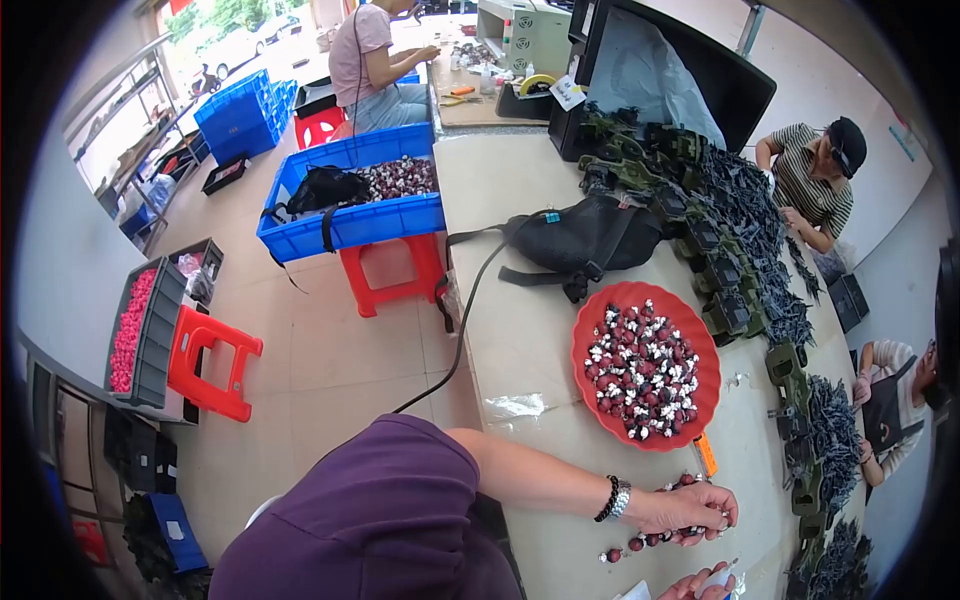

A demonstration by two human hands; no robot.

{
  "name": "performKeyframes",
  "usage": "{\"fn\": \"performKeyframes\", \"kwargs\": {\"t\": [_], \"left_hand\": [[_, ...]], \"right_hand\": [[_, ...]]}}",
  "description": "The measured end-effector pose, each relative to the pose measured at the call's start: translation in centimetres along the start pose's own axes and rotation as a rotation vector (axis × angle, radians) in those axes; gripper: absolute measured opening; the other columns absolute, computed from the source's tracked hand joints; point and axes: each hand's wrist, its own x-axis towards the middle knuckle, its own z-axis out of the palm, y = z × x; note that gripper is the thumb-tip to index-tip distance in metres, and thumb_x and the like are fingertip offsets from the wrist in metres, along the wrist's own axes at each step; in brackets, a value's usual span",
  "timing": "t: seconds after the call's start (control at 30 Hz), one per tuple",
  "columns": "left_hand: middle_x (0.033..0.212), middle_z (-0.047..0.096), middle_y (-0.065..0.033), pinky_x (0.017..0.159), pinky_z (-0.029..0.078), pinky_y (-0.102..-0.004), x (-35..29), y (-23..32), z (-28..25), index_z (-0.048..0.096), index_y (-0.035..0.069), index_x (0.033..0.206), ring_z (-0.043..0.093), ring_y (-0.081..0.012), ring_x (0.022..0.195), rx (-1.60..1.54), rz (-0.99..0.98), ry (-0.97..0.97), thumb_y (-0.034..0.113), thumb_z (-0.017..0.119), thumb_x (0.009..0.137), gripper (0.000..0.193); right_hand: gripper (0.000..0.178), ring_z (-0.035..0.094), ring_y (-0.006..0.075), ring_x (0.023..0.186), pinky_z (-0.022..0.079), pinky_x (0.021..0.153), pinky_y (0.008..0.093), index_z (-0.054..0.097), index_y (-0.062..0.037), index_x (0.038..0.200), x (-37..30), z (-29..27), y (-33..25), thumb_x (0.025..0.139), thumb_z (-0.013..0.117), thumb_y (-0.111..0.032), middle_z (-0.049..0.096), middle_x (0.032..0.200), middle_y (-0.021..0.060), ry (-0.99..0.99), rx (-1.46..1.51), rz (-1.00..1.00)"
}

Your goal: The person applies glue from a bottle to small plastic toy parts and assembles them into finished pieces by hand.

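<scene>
My left hand, with a watch and dark beads at its wrist, is closed over the table among small dark-red and white ball-shaped pieces. Its fingertips pinch one such piece, mostly covered by the fingers. Close by at the lower edge, my right hand grips a small white squeeze bottle with a thin nozzle; part of that hand is cut off. Beyond my left hand, a red scalloped bowl is full of the same pieces. An orange-handled tool lies beside the bowl.
A black bag rests past the bowl. Along the right run green camouflage parts and piles of dark strips. A blue crate sits on a red stool left of the table. People work at the right and far end.
</scene>
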Motion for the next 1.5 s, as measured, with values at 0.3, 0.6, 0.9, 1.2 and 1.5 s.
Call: {"fn": "performKeyframes", "kwargs": {"t": [0.3,0.6,0.9,1.2,1.5], "left_hand": [[0.080,0.057,-0.0042,0.037,0.034,-0.0203,0.8,0.3,0.8,0.051,0.007,0.110,0.050,-0.0063,0.046,-0.035,0.037,0.013,0.018,0.057,0.086,0.027],[0.084,0.057,-0.0023,0.040,0.034,-0.0193,0.5,-0.3,1.2,0.051,0.009,0.112,0.049,-0.0052,0.050,0.004,-0.018,-0.018,0.021,0.059,0.087,0.029],[0.081,0.059,-0.0039,0.039,0.033,-0.0201,-1.2,1.6,-0.7,0.052,0.010,0.116,0.050,-0.0090,0.051,0.114,-0.098,0.271,0.012,0.054,0.091,0.025],[0.080,0.058,-0.0057,0.038,0.037,-0.0195,0.7,-0.7,-0.1,0.048,0.003,0.120,0.047,-0.0099,0.051,0.085,-0.005,0.078,0.018,0.054,0.094,0.031],[0.083,0.057,-0.0050,0.038,0.038,-0.0186,0.2,-0.9,-0.3,0.046,0.002,0.119,0.046,-0.0096,0.051,0.154,0.015,0.063,0.018,0.057,0.092,0.034]], "right_hand": [[0.032,0.054,0.0226,0.070,0.043,0.049,0.0253,0.057,-0.0102,0.115,0.7,1.1,-1.0,0.085,0.067,-0.015,0.060,0.098,0.0104,0.032,0.025,-0.001],[0.048,0.056,0.0230,0.086,0.049,0.062,0.0273,0.045,-0.0114,0.130,-0.2,-1.6,-0.5,0.087,0.066,-0.018,0.055,0.115,0.0151,-0.048,0.121,-0.007],[0.028,0.054,0.0145,0.065,0.042,0.054,0.0263,0.051,-0.0069,0.109,0.3,5.4,0.8,0.084,0.064,-0.012,0.060,0.104,0.0110,0.080,-0.001,0.062],[0.024,0.061,0.0147,0.064,0.046,0.051,0.0253,0.051,-0.0045,0.105,0.3,3.3,-1.1,0.085,0.064,-0.007,0.060,0.084,0.0072,0.081,0.190,-0.037],[0.023,0.061,0.0146,0.062,0.046,0.050,0.0249,0.051,-0.0035,0.103,0.1,3.1,-0.7,0.085,0.065,-0.007,0.060,0.082,0.0077,0.067,0.228,-0.062]]}}
